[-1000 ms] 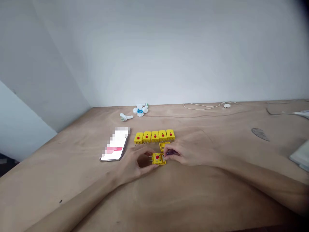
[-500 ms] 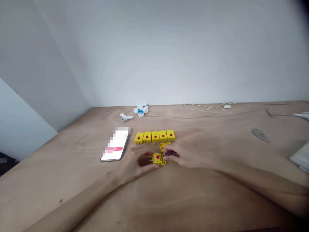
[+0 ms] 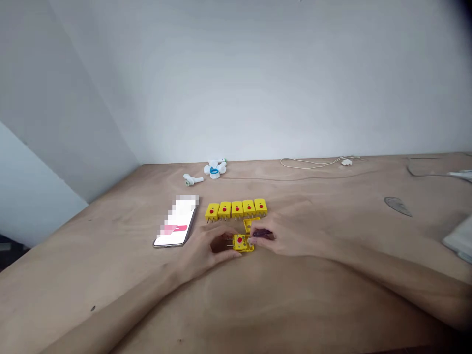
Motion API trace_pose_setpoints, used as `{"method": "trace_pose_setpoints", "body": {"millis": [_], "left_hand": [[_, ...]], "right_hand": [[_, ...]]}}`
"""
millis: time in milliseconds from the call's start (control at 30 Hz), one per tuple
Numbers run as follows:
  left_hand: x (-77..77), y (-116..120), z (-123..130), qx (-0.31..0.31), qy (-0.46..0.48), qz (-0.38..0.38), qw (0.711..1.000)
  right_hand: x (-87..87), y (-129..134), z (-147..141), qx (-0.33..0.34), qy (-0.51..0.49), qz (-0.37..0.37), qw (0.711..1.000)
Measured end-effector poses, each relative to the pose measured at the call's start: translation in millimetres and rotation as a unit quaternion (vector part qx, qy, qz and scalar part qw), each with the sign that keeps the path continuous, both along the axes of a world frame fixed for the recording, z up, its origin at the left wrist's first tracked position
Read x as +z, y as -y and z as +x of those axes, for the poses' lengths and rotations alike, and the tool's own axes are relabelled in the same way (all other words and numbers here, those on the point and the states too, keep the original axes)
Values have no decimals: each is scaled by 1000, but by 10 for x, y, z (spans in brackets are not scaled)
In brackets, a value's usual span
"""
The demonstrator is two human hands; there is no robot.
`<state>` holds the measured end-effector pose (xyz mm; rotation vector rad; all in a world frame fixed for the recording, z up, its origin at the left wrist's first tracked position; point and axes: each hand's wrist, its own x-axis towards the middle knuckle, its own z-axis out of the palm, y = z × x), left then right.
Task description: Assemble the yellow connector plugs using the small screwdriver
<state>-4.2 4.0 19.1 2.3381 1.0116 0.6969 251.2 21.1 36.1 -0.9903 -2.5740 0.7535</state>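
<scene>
Clamping yellow plastic two-pin connector (image 3: 241, 242) between left hand (image 3: 206, 248) and right hand (image 3: 291, 236); a slip could flick the yellow plastic cover (image 3: 251, 224) at 1 o'clock into the yellow connector row (image 3: 236, 209) at 12 o'clock.

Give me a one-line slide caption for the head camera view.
Left hand and right hand hold a yellow connector below a row of five others.

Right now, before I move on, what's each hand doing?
Left hand: closed, holding the yellow two-pin connector.
Right hand: closed, holding a small dark object at the connector's edge; cannot tell what it is.
</scene>
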Motion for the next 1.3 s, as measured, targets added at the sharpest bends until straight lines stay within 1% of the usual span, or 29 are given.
{"method": "trace_pose_setpoints", "body": {"millis": [100,167,267,333,400,433,533,633,700,833,967,1100,1167,1233,1300], "left_hand": [[1,3,-2,10,-1,0,1000],[1,8,0,12,4,-7,1000],[-4,11,5,11,8,-17,1000],[-9,9,5,12,10,-15,1000],[-13,7,3,13,9,-10,1000],[-14,7,2,14,10,-9,1000],[-15,9,-2,16,13,-11,1000],[-12,11,-1,17,9,-17,1000],[-12,10,-1,17,6,-19,1000],[-21,3,-1,17,9,-24,1000],[-33,-1,0,20,19,-35,999],[-40,-1,-1,21,25,-35,999],[-41,2,-1,23,23,-33,999],[-40,5,2,26,20,-28,999],[-37,8,8,30,15,-17,999]], "right_hand": [[101,11,21,-35,-36,38,998],[161,12,38,-61,-88,62,992],[198,-10,54,-113,-194,72,972],[176,-37,51,-136,-265,75,952],[124,-64,40,-140,-320,42,936],[92,-74,34,-137,-342,10,930],[9,-87,20,-102,-377,-75,917],[-18,-76,22,-59,-378,-91,919],[-12,-65,28,-48,-375,-87,922],[2,-46,31,-48,-355,-88,929],[3,-42,39,-46,-333,-71,939],[89,-38,58,-51,-293,-39,954],[164,-25,63,-58,-263,-8,963],[233,-8,60,-94,-224,24,970],[280,4,52,-145,-180,40,972]]}}
